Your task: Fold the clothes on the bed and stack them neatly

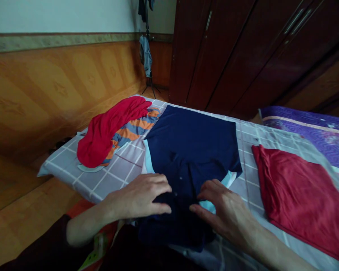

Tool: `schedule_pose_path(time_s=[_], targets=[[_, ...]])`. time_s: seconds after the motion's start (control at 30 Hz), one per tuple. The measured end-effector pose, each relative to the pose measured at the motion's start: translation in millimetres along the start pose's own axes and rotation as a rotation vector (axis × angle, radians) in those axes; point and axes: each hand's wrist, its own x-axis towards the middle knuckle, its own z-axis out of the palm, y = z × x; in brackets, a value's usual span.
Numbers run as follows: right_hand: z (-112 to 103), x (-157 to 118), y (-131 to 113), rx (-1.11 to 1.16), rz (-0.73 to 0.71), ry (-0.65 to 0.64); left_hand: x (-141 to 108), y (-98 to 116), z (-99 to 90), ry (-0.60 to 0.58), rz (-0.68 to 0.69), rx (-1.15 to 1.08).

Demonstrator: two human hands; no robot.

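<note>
A navy polo shirt (197,139) with pale blue and white side panels lies spread on the bed, its small buttons facing up. Its near end is bunched and dark toward my body. My left hand (147,195) rests over the left side of the shirt, with a gap between the thumb and the bent fingers. On the right side, my right hand (223,203) has curled fingers and its thumb close together around the shirt's fabric, pale blue cloth showing between them. The fingertips' exact contact is partly hidden.
The bed has a grey checked sheet (124,165). A red garment (110,128) lies over an orange-and-grey striped garment (134,128) at left; a folded red garment (296,184) lies right. Beyond are a purple blanket (307,124), dark wardrobe (220,49) and clothes stand (147,30).
</note>
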Motion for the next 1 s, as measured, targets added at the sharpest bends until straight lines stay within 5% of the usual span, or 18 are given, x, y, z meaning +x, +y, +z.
schedule_pose_path(time_s=[0.3,0.53,0.8,1.0], targets=[[34.7,-28.3,-45.6,0.11,0.048,0.019,-32.6,17.6,24.4,-0.094,-0.003,0.105],[49.2,-42.8,-62.3,0.094,-0.008,0.169,-41.1,2.1,42.7,0.165,-0.158,-0.04],[58.4,-46.5,-60.4,0.166,0.047,0.297,-48.0,7.0,50.4,0.099,-0.041,0.12],[61.2,-47.5,-63.2,0.16,0.048,0.329,-40.8,-1.0,55.6,0.327,-0.171,-0.035]])
